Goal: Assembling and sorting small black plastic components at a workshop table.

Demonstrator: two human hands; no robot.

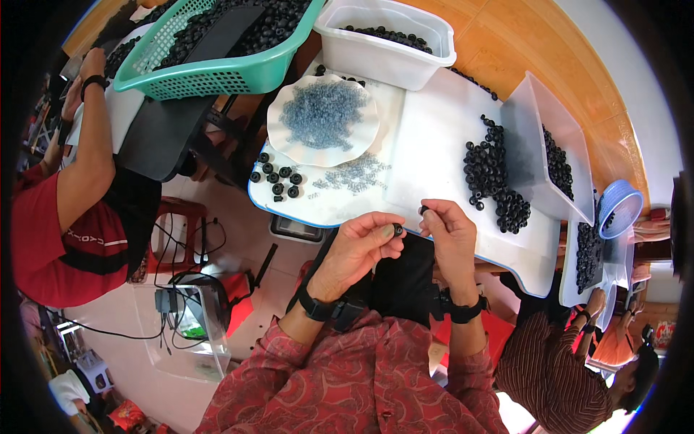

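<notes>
Left hand (361,242) – pinching black piece (397,230) | right hand (452,231) – pinching second piece (423,210) | long axes, facing: too small to tell

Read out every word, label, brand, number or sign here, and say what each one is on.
White lettering on the nearby person's red clothing: I don't copy printed words.
Black piece in the left hand: any marking too small to read.
Red patch at far right: marks too blurred to read.
</notes>
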